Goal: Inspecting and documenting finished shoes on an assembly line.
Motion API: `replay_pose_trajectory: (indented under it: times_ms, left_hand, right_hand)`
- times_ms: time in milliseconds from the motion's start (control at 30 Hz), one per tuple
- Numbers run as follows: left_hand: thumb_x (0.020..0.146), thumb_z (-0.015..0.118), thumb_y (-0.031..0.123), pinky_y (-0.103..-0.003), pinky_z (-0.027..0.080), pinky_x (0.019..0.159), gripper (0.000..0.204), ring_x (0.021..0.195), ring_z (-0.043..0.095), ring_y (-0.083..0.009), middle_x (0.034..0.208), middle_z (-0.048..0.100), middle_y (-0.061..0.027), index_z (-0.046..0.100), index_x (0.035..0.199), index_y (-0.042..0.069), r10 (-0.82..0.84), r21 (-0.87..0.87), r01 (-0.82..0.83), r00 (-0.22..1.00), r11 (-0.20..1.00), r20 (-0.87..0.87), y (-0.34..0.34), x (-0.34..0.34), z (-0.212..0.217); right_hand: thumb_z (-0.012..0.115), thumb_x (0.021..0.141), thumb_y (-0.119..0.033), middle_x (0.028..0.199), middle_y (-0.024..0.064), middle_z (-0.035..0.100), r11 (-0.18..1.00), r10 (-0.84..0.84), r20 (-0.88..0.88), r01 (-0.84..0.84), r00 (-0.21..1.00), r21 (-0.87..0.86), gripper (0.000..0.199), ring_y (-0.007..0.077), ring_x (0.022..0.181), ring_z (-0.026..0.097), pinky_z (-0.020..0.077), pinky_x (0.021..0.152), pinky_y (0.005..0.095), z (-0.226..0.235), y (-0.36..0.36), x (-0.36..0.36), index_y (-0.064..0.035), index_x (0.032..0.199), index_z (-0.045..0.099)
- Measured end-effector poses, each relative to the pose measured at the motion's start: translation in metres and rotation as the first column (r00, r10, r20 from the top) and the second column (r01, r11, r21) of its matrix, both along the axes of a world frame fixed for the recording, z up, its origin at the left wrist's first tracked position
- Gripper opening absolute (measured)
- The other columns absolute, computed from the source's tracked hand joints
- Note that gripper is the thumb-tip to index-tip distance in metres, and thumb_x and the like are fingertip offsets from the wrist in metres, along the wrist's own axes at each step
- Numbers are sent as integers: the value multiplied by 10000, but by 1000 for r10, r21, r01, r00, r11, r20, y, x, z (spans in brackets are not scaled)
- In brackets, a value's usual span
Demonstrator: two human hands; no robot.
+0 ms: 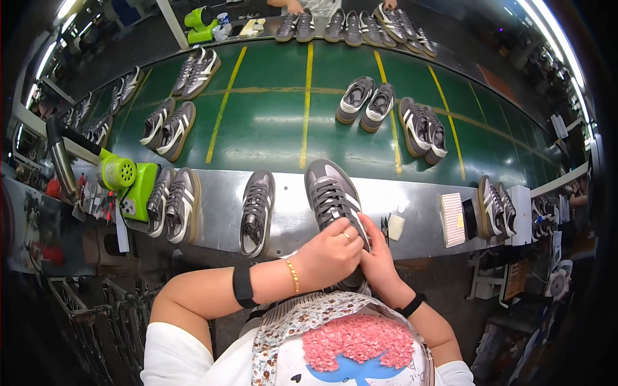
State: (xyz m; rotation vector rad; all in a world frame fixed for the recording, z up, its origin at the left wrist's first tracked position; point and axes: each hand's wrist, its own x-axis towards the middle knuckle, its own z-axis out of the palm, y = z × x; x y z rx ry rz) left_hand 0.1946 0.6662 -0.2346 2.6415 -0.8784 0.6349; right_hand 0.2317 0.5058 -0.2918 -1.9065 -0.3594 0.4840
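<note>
A dark grey sneaker [329,182] with white stripes and dark laces is in front of me, its toe pointing away over the metal ledge. My right hand [381,262] grips its right side, thumb up along the collar. My left hand [331,256] is closed in a pinch at the upper laces; what its fingertips hold is hidden. Both hands cover much of the shoe's opening. To the left, a matching sneaker [257,209] lies on the metal ledge [290,219], untouched.
Beyond the ledge runs a green conveyor belt [270,135] with yellow lines, carrying several sneaker pairs. A green hot-air blower [132,180] and another pair [174,206] stand left. Right are a white block [396,226], a sticker sheet [452,220] and a pair [496,206]. Hands of another person [293,6] show across the belt.
</note>
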Motion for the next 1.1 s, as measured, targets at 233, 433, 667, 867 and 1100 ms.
replay_pose_trajectory:
  times_ms: [233, 433, 667, 867, 1100]
  left_hand:
    - [753, 622, 176, -353, 374, 927, 289, 1057, 533, -211, 1059, 598, -94, 589, 1016, 62, 59, -488, -140, 982, 862, -177, 4, -3, -59]
    - [626, 543, -3, -397, 333, 975, 475, 1098, 421, -352, 1122, 453, -196, 476, 1096, 10, 668, -320, -933, 345, 167, -659, 135, -73, -178]
    - [690, 445, -82, -364, 422, 915, 591, 1071, 529, -294, 1163, 529, -197, 390, 1272, -1, 9, -393, -919, 393, -7, -919, 168, -66, -228]
    - [804, 447, 24, -338, 499, 814, 411, 971, 591, -250, 1126, 555, -165, 431, 1207, -58, -614, -481, -802, 588, -355, -527, 116, -56, -173]
    - [934, 411, 137, -319, 510, 818, 329, 973, 588, -216, 1145, 548, -142, 430, 1214, -35, -804, -401, -794, 562, -458, -194, 68, -27, -140]
  right_hand:
    - [501, 756, 44, 1156, 121, 459, 929, -81, -425, 222, 902, 295, 655, 185, 999, 526, 453, 835, 285, 1, 5, 15, -71, 1363, 282]
    - [429, 692, 42, 1144, 100, 479, 840, -147, -445, 349, 884, 416, 697, 195, 1028, 510, 433, 869, 308, 0, -11, 29, -79, 1358, 264]
    - [407, 739, 4, 1180, 90, 482, 789, -70, -661, 447, 747, 422, 596, 204, 1051, 507, 434, 886, 325, -17, -20, 34, -88, 1323, 334]
    - [443, 841, -63, 1208, 125, 510, 737, 74, -702, 435, 708, 517, 441, 233, 1071, 535, 447, 913, 343, -22, -14, 29, -5, 1275, 389]
    - [442, 893, -111, 1224, 131, 503, 648, 293, -768, 473, 569, 597, 412, 227, 1087, 531, 453, 922, 355, -27, -6, 23, -25, 1291, 378]
